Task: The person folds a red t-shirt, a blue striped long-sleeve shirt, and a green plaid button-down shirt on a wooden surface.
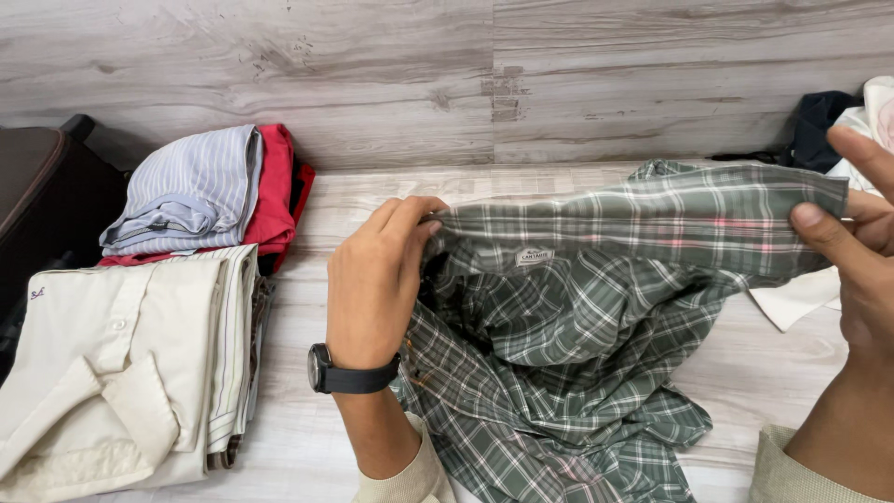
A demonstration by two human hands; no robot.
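One green plaid shirt (577, 354), stretched between our two hands: left hand (372, 279) and right hand (861, 242) pinching its collar ends.

Bright, even light — sharp focus.

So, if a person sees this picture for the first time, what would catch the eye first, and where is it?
First, the green plaid shirt in the middle, stretched by its collar between the left hand and the right hand above the pale wooden surface. Next, the piles of folded clothes on the left: a cream shirt in front, and a blue striped shirt on a red garment behind it.
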